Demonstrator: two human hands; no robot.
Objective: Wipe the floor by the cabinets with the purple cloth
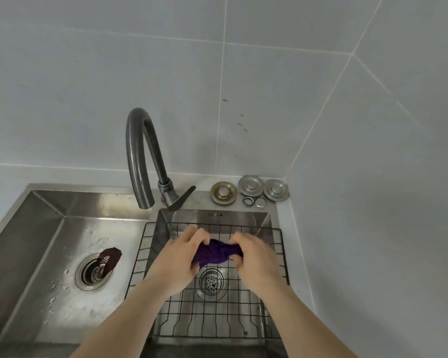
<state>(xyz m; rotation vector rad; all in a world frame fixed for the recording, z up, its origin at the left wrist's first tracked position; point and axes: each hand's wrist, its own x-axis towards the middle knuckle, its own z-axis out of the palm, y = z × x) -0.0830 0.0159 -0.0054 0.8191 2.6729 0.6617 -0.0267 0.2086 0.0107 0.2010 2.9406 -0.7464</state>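
Note:
The purple cloth [214, 253] is bunched into a tight wad between both hands, above the right sink basin. My left hand [180, 257] grips its left end and my right hand [255, 259] grips its right end, fingers curled around it. Both hands hover over a black wire rack [212, 313] that sits in the right basin, just above the drain strainer [210, 281]. No floor or cabinets are in view.
A dark curved faucet [142, 156] arches over the divider, its spout toward the left basin [49, 244], whose drain holds a brown flap. Several metal sink plugs and rings [250, 191] lie on the back ledge. Grey tiled walls meet at a corner at the right.

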